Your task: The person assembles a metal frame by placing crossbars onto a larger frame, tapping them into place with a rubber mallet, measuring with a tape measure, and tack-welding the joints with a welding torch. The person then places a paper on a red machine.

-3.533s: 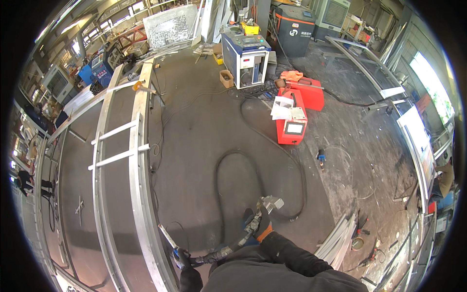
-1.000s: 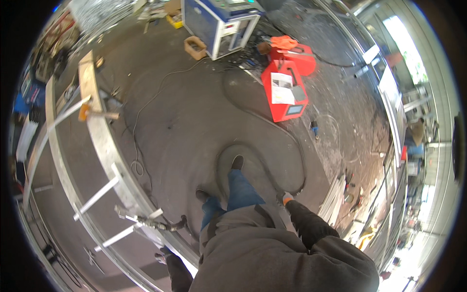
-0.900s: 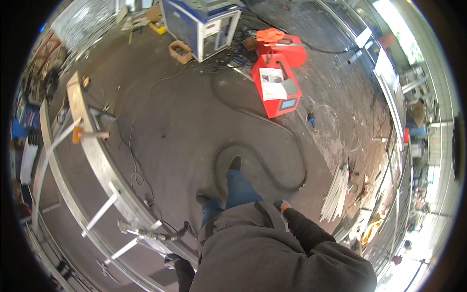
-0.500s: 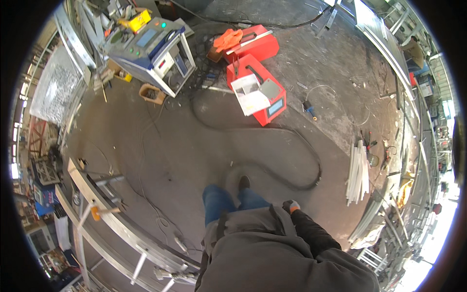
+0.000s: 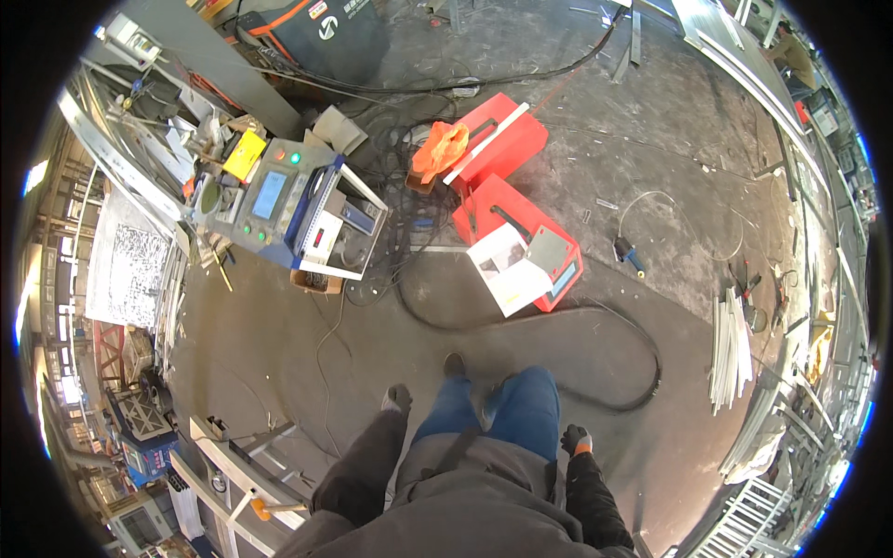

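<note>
My left hand [image 5: 397, 400], in a greyish glove, hangs at my left side over the floor. It is small and smeared in the picture, and its fingers do not show clearly. On the other side, my right hand [image 5: 577, 440] wears a dark glove with an orange cuff. Its fingers look curled in, with nothing seen in them. Neither hand touches any of the equipment. Ahead on the floor lie two red machine boxes; the nearer red box [image 5: 513, 210] carries open white papers [image 5: 507, 270], the farther red box [image 5: 507, 138] an orange cloth [image 5: 440, 149].
A control machine [image 5: 279, 200] with a screen stands ahead left. A black cable [image 5: 651, 339] loops across the floor ahead. White strips [image 5: 730, 353] lie on the right, a metal frame [image 5: 233, 474] at lower left. A person [image 5: 793, 60] is at the far right.
I have stepped forward and the view has turned, so the red boxes and control machine sit nearer. My left arm has swung into view; my right hand stays low at my side.
</note>
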Available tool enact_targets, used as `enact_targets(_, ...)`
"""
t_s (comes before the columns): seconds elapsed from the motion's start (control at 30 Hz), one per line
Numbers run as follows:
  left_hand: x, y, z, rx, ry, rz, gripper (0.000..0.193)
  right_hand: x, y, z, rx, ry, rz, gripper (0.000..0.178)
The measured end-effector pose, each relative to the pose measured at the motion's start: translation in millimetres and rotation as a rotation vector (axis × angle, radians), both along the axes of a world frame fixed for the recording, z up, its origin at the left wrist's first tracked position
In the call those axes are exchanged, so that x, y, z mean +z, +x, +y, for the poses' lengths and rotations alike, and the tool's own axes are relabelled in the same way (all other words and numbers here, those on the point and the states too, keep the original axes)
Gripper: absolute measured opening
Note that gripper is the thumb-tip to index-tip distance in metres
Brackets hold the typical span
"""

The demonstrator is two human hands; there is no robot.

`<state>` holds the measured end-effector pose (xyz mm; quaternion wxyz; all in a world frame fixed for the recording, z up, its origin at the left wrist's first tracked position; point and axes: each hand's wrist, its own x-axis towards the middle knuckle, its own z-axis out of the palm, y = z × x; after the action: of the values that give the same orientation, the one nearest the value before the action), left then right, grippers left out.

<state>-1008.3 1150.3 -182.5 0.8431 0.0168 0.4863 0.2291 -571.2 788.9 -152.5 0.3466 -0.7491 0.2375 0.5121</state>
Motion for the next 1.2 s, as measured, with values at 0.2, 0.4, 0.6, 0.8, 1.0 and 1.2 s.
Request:
enact_targets(0.2, 7.3, 183.0, 109.4, -0.253, 0.155, 0.523, 0.021, -61.1, 63.3, 115.5, -0.072, 0.293, 0.010, 0.025)
enact_targets(0.4, -101.9, 294.4, 203.4, -0.210, 0.013, 0.156, 0.040, -101.0, 131.3, 312.7, 0.450, 0.131, -0.518, 0.032)
enact_targets(0.6, -242.0, 329.3, 290.2, -0.062, -0.143, 0.447, 0.084, -158.7, 166.7, 516.1, 0.491, 0.224, -0.532, 0.040)
enact_targets(0.8, -340.9, 385.1, 396.7, 0.017, -0.130, 0.227, 0.090, -208.9, 184.0, 661.3, 0.940, -0.119, -0.635, 0.056)
enact_targets(1.0, -343.5, 430.1, 444.9, -0.029, -0.182, -0.042, 0.087, -220.0, 191.5, 715.7, 1.024, -0.109, -0.201, 0.070)
enact_targets(1.2, -316.7, 459.2, 457.2, -0.104, -0.249, -0.242, 0.085, -210.8, 208.7, 708.3, 0.942, -0.219, -0.276, 0.076)
